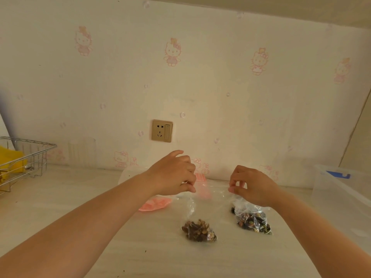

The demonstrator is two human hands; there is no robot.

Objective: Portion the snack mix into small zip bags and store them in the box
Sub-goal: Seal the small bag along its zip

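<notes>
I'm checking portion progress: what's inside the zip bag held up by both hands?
The zip bag holds brown snack mix at its bottom; the upper part looks empty.

Both hands are raised over the pale tabletop (pixel 60 207), holding a clear zip bag (pixel 212 192) stretched between them by its top edge. The left hand (pixel 172 174) pinches one end with curled fingers (pixel 189 185); the right hand (pixel 254 186) pinches the other end. Nearer the person than this zip bag lies a small bag of brown snack mix (pixel 198 230), and just to the right of that a second filled bag (pixel 254 219), partly under the right hand. A pink item (pixel 155 204) lies left of the zip bag, below the left hand. A clear plastic box (pixel 341 199) sits far right of it, a wire rack (pixel 22 159) far left. A wall socket (pixel 162 131) is above it.
</notes>
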